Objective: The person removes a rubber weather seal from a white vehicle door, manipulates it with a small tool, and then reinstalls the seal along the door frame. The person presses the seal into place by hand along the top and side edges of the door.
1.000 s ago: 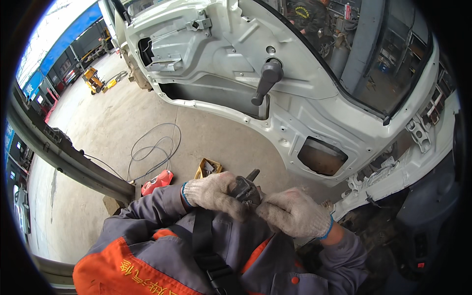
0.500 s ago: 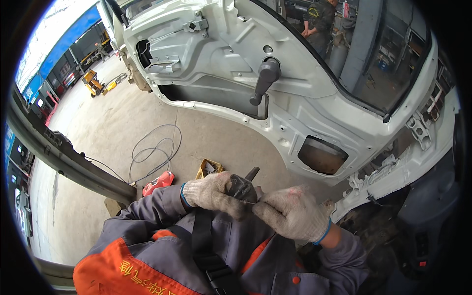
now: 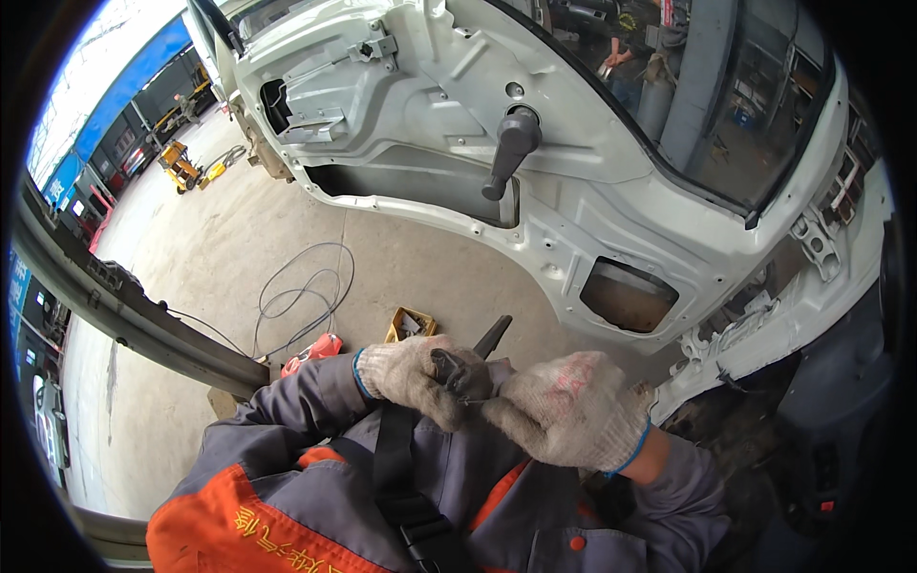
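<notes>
In front of my chest, my left hand (image 3: 413, 380), in a soiled knit glove, is closed around a black plastic part (image 3: 461, 372). A tapered black arm (image 3: 494, 336) sticks out past the fingers, toward the door. My right hand (image 3: 575, 411), gloved too, has thumb and fingers pinched together against the near right side of the part. Whatever lies in that pinch is too small to make out. Beyond both hands hangs a bare white vehicle door (image 3: 611, 215) with a dark window crank (image 3: 514, 151) mounted on its inner panel.
Past my left arm, a red object (image 3: 313, 353) and a yellow box of small parts (image 3: 411, 323) sit on the concrete floor near a looped hose (image 3: 308, 286). A door-frame pillar (image 3: 143, 320) rises at left. Behind the window glass, another person's hands (image 3: 619, 55) show.
The black part has turned in my left hand, its tapered arm reaching farther up and right. My right hand has shifted slightly, still pinching beside it.
</notes>
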`<state>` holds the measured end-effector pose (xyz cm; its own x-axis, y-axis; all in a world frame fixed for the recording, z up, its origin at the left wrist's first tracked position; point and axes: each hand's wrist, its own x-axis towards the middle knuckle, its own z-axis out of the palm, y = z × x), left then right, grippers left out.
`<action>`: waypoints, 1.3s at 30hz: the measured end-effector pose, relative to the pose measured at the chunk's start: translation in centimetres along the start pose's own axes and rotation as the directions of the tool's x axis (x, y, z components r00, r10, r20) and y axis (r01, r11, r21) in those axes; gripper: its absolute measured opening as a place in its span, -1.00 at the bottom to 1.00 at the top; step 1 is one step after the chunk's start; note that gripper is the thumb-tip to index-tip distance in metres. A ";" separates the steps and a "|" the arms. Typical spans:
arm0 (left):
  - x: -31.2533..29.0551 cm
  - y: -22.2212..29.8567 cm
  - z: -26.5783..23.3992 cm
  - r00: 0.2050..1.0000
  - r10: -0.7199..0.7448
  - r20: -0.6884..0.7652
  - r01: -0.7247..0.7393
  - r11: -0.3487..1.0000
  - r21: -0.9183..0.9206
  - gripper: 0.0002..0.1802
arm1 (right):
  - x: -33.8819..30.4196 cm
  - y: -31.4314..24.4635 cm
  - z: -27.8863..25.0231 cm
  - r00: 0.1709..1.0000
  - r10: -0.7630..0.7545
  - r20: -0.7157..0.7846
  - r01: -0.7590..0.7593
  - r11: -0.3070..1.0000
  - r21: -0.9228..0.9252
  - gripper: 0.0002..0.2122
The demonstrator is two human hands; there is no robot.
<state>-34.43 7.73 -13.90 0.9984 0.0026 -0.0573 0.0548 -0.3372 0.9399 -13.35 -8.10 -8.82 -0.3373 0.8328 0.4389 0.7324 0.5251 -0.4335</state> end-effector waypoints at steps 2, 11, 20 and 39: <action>0.5 0.3 -0.2 1.000 0.014 -0.004 -0.014 1.000 0.003 -0.71 | 0.2 0.0 -0.2 0.999 -0.030 -0.012 0.029 0.997 -0.070 -0.77; 1.2 1.2 -0.8 0.993 0.078 0.093 -0.074 0.996 -0.046 -0.79 | 0.5 0.6 -0.5 0.997 -0.078 -0.005 0.078 0.994 0.071 -0.79; 0.9 0.8 -0.3 0.996 0.083 -0.012 -0.083 0.997 0.006 -0.82 | 0.4 0.8 -0.7 0.999 -0.050 0.023 0.048 0.997 0.053 -0.68; 0.4 1.2 -0.4 0.989 0.146 -0.035 -0.145 0.989 0.042 -0.71 | 0.6 1.5 1.1 0.992 -0.104 -0.066 0.114 0.980 0.164 -0.72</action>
<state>-33.95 7.70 -12.63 0.9956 -0.0139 0.0927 -0.0912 -0.3729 0.9234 -13.09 -6.64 -10.11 -0.3720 0.7602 0.5326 0.5826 0.6379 -0.5036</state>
